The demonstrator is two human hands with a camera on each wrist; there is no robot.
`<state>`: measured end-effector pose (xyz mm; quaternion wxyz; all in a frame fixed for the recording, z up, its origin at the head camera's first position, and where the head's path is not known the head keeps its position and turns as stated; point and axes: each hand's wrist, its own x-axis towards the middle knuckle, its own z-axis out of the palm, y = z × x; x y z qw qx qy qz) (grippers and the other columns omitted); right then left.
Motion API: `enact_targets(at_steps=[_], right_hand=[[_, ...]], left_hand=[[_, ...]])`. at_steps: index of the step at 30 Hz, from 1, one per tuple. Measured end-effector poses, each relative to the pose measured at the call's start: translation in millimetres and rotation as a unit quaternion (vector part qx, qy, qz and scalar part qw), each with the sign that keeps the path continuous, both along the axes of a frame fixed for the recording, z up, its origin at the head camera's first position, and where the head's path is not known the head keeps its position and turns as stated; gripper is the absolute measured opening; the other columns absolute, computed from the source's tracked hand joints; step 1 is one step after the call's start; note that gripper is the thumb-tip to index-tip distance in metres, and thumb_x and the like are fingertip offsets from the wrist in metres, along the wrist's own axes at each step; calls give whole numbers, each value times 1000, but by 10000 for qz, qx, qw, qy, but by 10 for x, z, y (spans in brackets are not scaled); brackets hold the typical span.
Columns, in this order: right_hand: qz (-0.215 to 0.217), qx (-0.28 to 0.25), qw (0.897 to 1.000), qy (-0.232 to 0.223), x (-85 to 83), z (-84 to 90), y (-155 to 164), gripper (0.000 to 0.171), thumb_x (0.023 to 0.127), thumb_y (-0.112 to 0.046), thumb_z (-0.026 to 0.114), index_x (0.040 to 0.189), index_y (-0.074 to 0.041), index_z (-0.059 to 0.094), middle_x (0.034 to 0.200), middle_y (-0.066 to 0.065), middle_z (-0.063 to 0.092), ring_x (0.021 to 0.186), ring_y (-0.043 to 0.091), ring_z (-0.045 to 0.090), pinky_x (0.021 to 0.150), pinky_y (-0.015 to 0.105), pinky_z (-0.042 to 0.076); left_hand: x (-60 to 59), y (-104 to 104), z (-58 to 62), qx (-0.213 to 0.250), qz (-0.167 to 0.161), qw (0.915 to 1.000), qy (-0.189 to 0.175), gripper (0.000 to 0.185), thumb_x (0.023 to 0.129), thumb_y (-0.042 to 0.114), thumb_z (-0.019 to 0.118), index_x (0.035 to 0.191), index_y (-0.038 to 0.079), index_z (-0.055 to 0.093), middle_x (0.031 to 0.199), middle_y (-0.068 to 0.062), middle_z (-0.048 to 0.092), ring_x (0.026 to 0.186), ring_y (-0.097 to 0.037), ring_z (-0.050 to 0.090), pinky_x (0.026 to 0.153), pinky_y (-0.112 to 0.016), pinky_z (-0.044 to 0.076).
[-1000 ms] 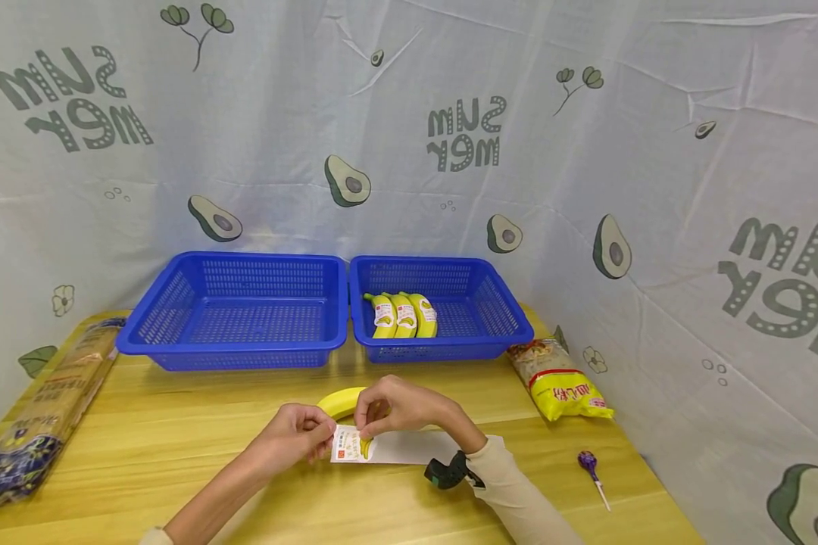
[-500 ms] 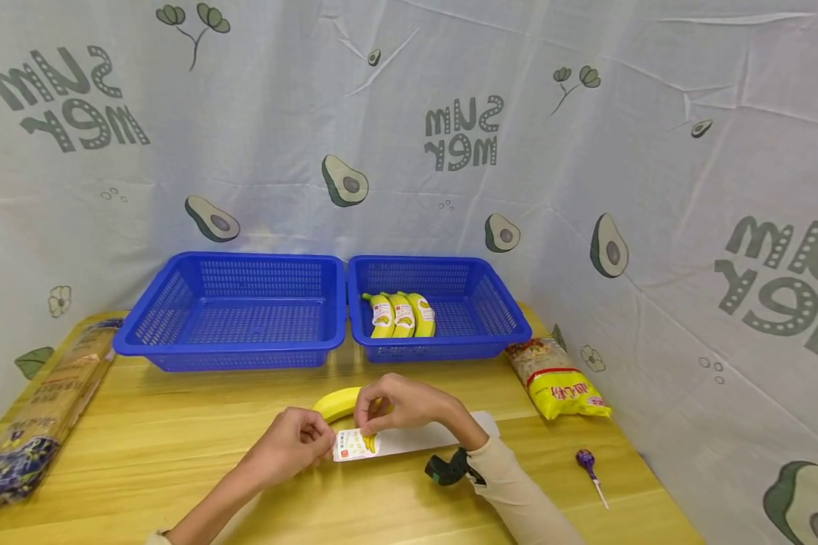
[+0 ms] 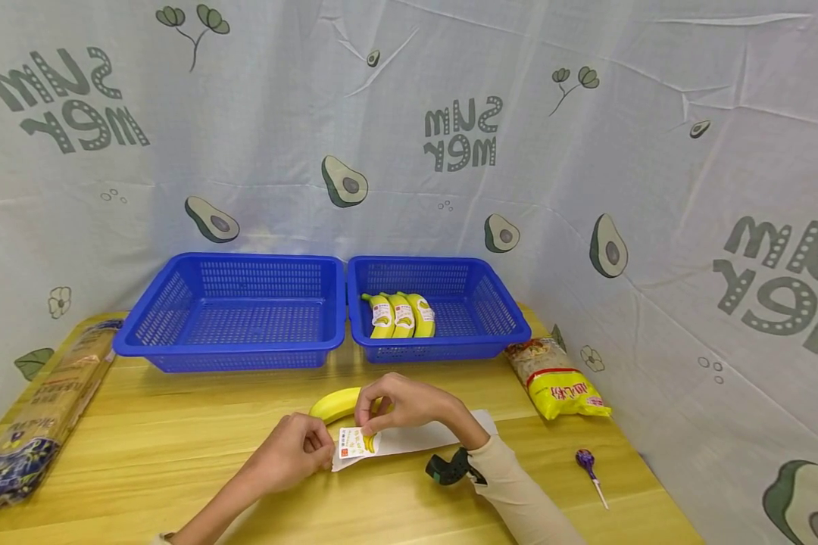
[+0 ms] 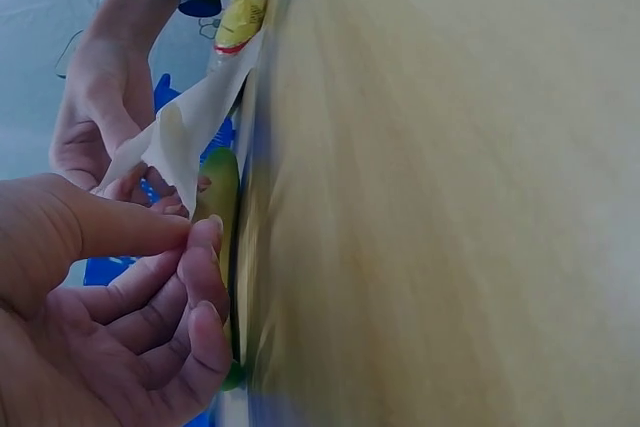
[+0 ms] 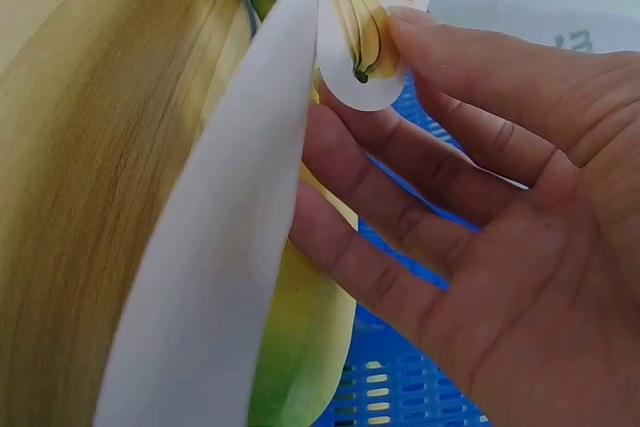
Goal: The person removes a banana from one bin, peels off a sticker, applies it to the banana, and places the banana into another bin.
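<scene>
Left hand point(image 3: 288, 454) pinches the end of a white backing strip point(image 3: 423, 437) lying on the bench point(image 3: 177, 446), fingers curled on it. Right hand point(image 3: 398, 403) pinches a banana sticker point(image 3: 356, 442) at that same end, thumb and forefinger closed on it. A banana point(image 3: 334, 401) lies just behind both hands. Three labelled bananas point(image 3: 401, 313) sit in the right basket point(image 3: 504, 325).

banana point(image 3: 334, 402): yellow, greenish at one end
sticker point(image 3: 356, 442): white with red patch and yellow banana picture
backing strip point(image 3: 436, 435): plain white
baskets point(image 3: 232, 352): bright blue mesh
worktop point(image 3: 177, 446): light yellow wood grain
snack bag point(image 3: 567, 391): yellow with red band
lollipop point(image 3: 588, 460): purple, white stick
backdrop point(image 3: 586, 151): pale grey, avocado print, grey lettering
</scene>
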<state>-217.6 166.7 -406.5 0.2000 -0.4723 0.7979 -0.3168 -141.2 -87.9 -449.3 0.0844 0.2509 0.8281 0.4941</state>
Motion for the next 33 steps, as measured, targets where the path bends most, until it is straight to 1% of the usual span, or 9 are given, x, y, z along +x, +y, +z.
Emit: enact_targets(at_steps=[6,12,16,19,21,24,28,33], right_hand=[[-23,-9,10000,2,4,15,5,5,99,-5,79,99,-3,74,97,5,75,89,-5,63,87,26,62],[-57,17,10000,67,4,18,18,6,99,-5,78,98,-2,73,95,6,76,86,-3,66,86,27,63],[-92,-22,9999,113,3,15,22,7,100,-5,78,97,-2,72,93,7,76,84,0,69,84,27,63],[-129,-61,9998,108,-1,9,27,7,100,-5,78,97,-2,72,92,7,76,83,1,70,83,26,63],[-177,-85,9998,99,-2,8,31,7,99,-5,78,97,-2,72,92,7,76,82,0,69,82,26,63],[-226,-144,9996,109,-15,3,39,7,99,-6,78,96,-2,73,91,6,76,81,-2,68,80,26,63],[-263,-235,9993,114,-28,3,47,7,99,-6,78,97,-2,74,91,6,77,80,-3,67,79,27,63],[-317,-306,9990,110,-34,5,54,4,100,-3,77,97,-4,74,91,6,78,81,-2,67,78,28,64]], left_hand=[[4,5,-36,-173,37,9997,173,18,91,-5,77,79,7,73,69,5,68,61,-4,58,55,-21,49],[7,11,-43,-365,56,9991,226,19,92,-4,78,77,7,73,66,5,68,58,-6,58,52,-22,47],[25,20,-28,-703,202,9968,310,22,89,-3,80,72,11,76,61,8,67,55,-7,56,49,-21,43],[40,20,-18,-981,395,9937,369,24,86,-1,84,69,14,77,60,10,65,54,-8,54,47,-21,40],[44,21,-17,-1113,492,9918,387,24,85,1,87,69,16,78,60,11,64,56,-10,53,48,-22,40],[50,28,-30,-1345,610,9870,628,24,82,5,91,68,18,77,61,12,61,58,-9,53,49,-23,43],[67,39,-45,-1641,767,9795,885,31,77,9,96,65,21,70,64,11,57,61,-9,52,52,-25,44],[84,55,-53,-1874,963,9729,958,41,71,16,101,62,23,62,69,8,54,68,-12,49,56,-29,43]])
